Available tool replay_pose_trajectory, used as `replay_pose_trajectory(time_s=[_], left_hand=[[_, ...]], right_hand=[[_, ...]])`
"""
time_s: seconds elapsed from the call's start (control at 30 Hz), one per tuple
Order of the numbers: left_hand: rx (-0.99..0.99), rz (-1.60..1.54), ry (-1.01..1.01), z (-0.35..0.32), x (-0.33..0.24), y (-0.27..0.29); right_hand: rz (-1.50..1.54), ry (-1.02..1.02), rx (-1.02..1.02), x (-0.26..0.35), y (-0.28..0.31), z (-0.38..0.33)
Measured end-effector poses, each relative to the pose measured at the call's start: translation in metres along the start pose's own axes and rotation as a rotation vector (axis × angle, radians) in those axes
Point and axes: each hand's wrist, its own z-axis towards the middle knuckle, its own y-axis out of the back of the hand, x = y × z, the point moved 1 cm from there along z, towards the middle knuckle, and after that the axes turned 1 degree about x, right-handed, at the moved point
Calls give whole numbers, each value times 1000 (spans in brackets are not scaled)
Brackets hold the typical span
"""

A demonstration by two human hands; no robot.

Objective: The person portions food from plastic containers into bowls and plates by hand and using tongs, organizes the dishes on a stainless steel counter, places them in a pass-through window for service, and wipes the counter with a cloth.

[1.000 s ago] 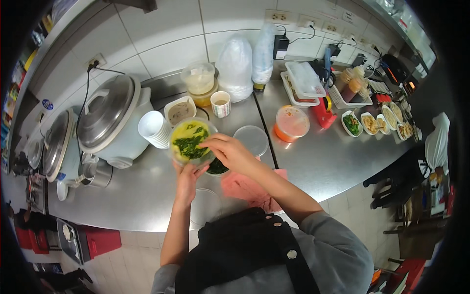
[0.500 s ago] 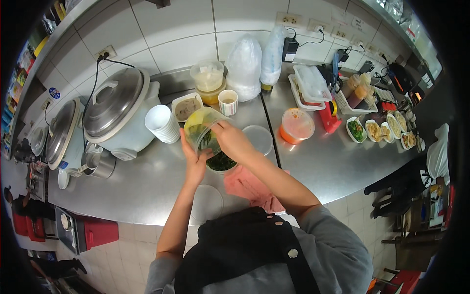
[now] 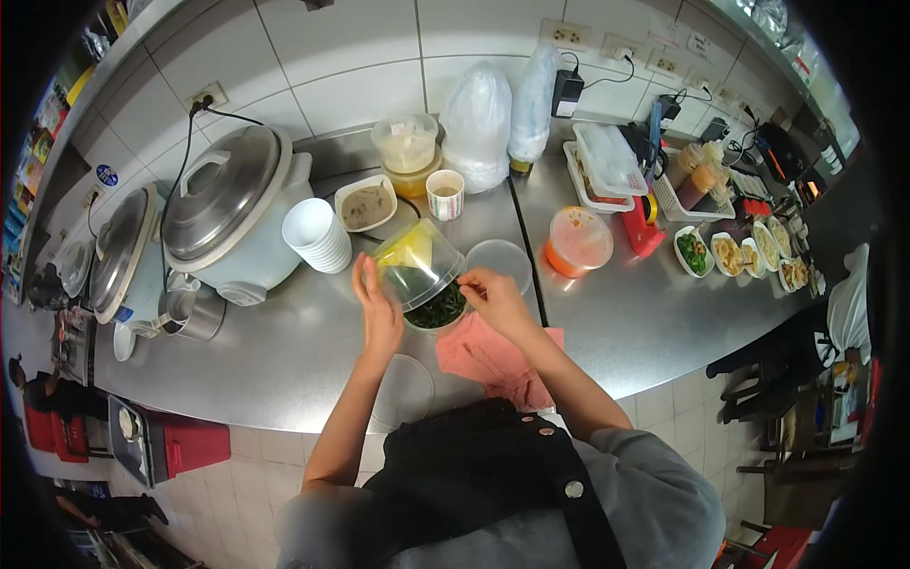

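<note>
Handling of a clear tub (image 3: 438,275) above a steel counter (image 3: 265,365): the tub is tilted, its mouth turned down and to the right over a bowl of dark greens (image 3: 436,311), inward from the counter's near edge, with yellow contents (image 3: 408,251) showing near its base. The left hand (image 3: 381,318) supports its left wall, the fingers extended and lying close together; the right hand (image 3: 498,302) has its fingertips drawn together at the lower right rim, though whether they pinch the rim or a shred of greens cannot be told. The thin plastic is probably light and somewhat flexible, likely to bow under a hard squeeze and to slip if wet; the yellow contents look soft. The firmest hold is presumably a broad palm low on the wall near the base, with light fingertips steadying the rim. A round lid (image 3: 406,391) lies at the counter's near edge, left of a pink cloth (image 3: 498,358); another clear lid (image 3: 500,263) lies farther back, toward the wall edge
</note>
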Motion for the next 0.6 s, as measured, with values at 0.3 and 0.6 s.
replay_pose_trajectory(time_s=[0.3,0.6], left_hand=[[-35,0,-50,11,-10,6],[-72,-19,90,16,-7,7]], right_hand=[[-71,238,74,30,-11,12],[-21,223,91,28,-12,13]])
